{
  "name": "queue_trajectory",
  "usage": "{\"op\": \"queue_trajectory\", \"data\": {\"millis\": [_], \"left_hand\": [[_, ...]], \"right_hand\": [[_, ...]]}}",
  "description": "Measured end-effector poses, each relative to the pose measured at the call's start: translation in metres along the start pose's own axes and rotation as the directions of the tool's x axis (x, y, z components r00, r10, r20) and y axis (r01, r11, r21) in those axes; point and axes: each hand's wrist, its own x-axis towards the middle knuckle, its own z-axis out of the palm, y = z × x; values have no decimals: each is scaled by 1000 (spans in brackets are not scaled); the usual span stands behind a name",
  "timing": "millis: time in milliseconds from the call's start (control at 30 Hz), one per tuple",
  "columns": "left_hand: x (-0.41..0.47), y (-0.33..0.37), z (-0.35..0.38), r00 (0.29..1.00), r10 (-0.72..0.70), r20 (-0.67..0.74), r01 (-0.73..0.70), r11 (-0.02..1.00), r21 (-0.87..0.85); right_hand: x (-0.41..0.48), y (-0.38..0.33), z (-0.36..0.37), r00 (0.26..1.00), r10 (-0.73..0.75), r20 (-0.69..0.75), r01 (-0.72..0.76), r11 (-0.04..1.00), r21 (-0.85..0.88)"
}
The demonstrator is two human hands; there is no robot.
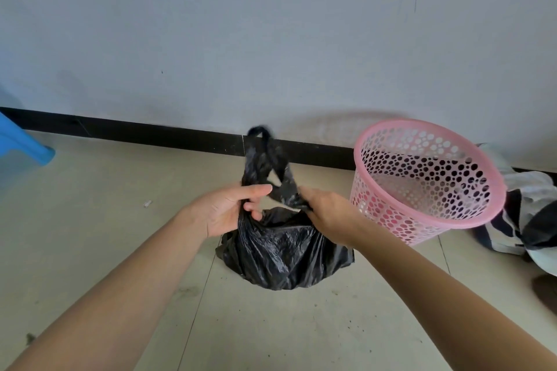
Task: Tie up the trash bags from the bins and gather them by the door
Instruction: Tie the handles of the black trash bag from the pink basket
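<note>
Well left, blue plastic stool (22, 144): cut off by the left edge of the frame, close to the skirting; well apart from the work.
Black skirting board (135, 129): running from middle left toward centre right, along the foot of the grey wall (271, 24).
White scrap (147, 204): lying alone on the floor tiles (90, 235), left of centre, well apart from the bag.
Left hand (229, 211): centre of the frame, palm turned toward the camera; lower fingers curled round the gathered left handle, forefinger stretched straight toward the other hand; held so, probably, to keep one strap taut for crossing.
Bag handles (265, 159): rising above both hands in a blurred loop, crossed just above the knuckles; judged midway through a first knot, not yet drawn tight.
Trash bag (286, 250): black and bulging, centre of the frame, below and between the hands, seemingly resting on the tiles, already out of the bin; partly open at the mouth between the two grips.
Right hand (328, 214): right of centre, back turned toward the camera, with fingertips hidden; cannot tell the exact lie of the fingers, though clamped on the right handle, judging by the strip running into it.
Pink bin (428, 181): perforated, just right of the bag, near the wall, with no liner seen inside; likely source of the bag, left beside it for working room.
Striped cloth heap (527, 214): right edge of the frame, behind the bin.
Door: not in view; gathering step yet to come.
</note>
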Motion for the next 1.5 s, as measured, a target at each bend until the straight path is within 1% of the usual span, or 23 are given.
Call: {"op": "queue_trajectory", "data": {"millis": [67,133,200,267,333,400,433,533,633,700,767,800,867,933,1000,1067,1167,1233,1300,1367,1400,1433,1500], "left_hand": [[-6,-1,9,1000,-7,-1,7,996,89],[-7,-2,17,992,8,-126,12,987,160],[-6,-1,18,970,17,-242,27,984,177],[-7,0,17,965,10,-264,36,985,169],[-10,2,20,973,3,-233,31,990,141],[-11,4,22,983,11,-184,10,994,111],[-11,5,23,987,13,-163,3,995,98],[-8,7,32,986,44,-162,-28,994,101],[-6,6,38,971,112,-210,-76,982,171],[-8,7,36,967,115,-226,-87,987,133],[-11,7,29,964,110,-243,-94,993,75],[-13,7,25,963,115,-243,-99,992,76],[-15,8,21,967,120,-225,-97,989,113],[-16,8,24,973,113,-200,-83,985,154],[-15,7,31,980,103,-171,-74,983,170],[-13,5,34,986,95,-138,-74,986,149],[-10,3,29,989,113,-92,-108,992,59],[-10,4,24,985,151,-86,-154,988,-20],[-10,5,21,976,185,-111,-198,973,-119],[-9,5,18,960,221,-172,-254,946,-202],[-9,5,17,952,233,-200,-276,934,-227],[-8,4,17,946,238,-219,-289,926,-243],[-8,3,21,943,234,-237,-293,922,-254]], "right_hand": [[2,-8,-4,990,-63,123,81,986,-145],[5,-14,-6,977,-120,175,160,959,-233],[5,-15,-9,973,-112,202,160,957,-243],[8,-7,-9,974,-31,224,56,993,-106],[7,-4,-18,967,67,246,-116,975,189],[1,-9,-31,959,133,249,-242,842,483],[-1,-14,-37,965,151,215,-253,755,604],[7,-32,-54,965,258,51,-180,505,844],[27,-41,-61,952,289,-95,-39,425,904],[33,-42,-66,921,337,-194,58,374,925],[33,-38,-72,888,399,-231,108,307,945],[32,-36,-76,881,415,-228,99,309,946],[30,-35,-81,891,415,-184,11,386,923],[30,-38,-81,926,369,-77,-93,423,901],[31,-45,-76,953,302,-34,-114,457,882],[32,-47,-69,948,293,-123,-20,441,897],[26,-38,-62,876,409,-254,104,354,929],[16,-28,-56,850,435,-298,122,386,914],[5,-19,-47,900,374,-224,68,385,920],[-4,-13,-35,964,262,-32,-72,377,923],[-8,-13,-30,974,216,67,-151,403,903],[-9,-13,-23,974,185,131,-203,453,868],[-7,-15,-15,977,161,139,-209,603,770]]}}
